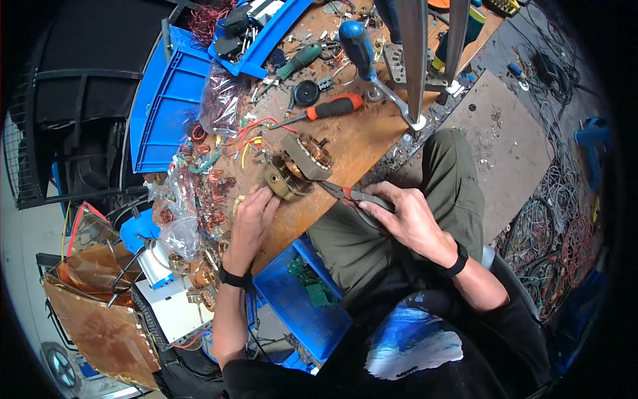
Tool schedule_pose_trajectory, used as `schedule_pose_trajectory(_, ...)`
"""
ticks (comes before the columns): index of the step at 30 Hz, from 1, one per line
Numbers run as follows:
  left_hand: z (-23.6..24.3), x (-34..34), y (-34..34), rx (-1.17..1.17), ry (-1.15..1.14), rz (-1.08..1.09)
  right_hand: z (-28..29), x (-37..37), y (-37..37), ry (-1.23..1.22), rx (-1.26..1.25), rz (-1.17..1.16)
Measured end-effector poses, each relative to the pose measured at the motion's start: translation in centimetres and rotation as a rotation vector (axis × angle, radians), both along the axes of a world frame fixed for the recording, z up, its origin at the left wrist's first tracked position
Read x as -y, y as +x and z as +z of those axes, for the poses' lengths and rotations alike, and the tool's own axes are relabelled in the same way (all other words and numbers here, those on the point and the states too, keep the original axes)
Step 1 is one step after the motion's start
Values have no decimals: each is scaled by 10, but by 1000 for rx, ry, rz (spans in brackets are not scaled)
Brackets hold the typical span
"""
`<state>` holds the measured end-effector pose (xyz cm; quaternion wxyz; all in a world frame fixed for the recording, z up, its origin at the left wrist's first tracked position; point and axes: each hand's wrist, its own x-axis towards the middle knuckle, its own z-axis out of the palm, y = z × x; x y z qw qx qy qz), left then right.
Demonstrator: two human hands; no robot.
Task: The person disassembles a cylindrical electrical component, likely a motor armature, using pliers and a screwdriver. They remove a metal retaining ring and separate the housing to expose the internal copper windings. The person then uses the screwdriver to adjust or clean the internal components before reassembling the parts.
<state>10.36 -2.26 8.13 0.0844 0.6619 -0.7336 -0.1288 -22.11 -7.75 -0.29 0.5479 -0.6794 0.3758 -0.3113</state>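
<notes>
On the front edge of the wooden bench lies an opened electric motor, with a brass-coloured housing [284, 184] and a stator of copper windings and a grey core [306, 158] against it. My left hand [252, 214] has its bent fingers on the near left side of the housing, gripping its edge; the fingertips are partly hidden. Pliers [348, 193] with red and dark handles are closed in my right hand [412, 219]. Their jaws reach the near right side of the motor, and I cannot tell whether they bite on anything.
Behind the motor lie a red-and-black screwdriver [335, 106], a green-handled screwdriver [302, 60] and a blue-handled tool [359, 46]. Metal uprights [415, 60] rise at the right. Copper coil scraps [216, 193] crowd the left; a blue crate [286, 282] with green circuit boards sits below the bench edge.
</notes>
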Motion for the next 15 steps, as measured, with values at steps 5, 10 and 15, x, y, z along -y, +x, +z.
schedule_pose_trajectory(5,-6,0,-8,-55,-97,45,1,-2,-18,443,222,31)
schedule_pose_trajectory(10,4,-4,-16,-152,-149,107,-21,-9,-44,866,523,90)
schedule_pose_trajectory(15,8,-7,-33,-257,-191,215,-16,-21,-62,979,707,143)
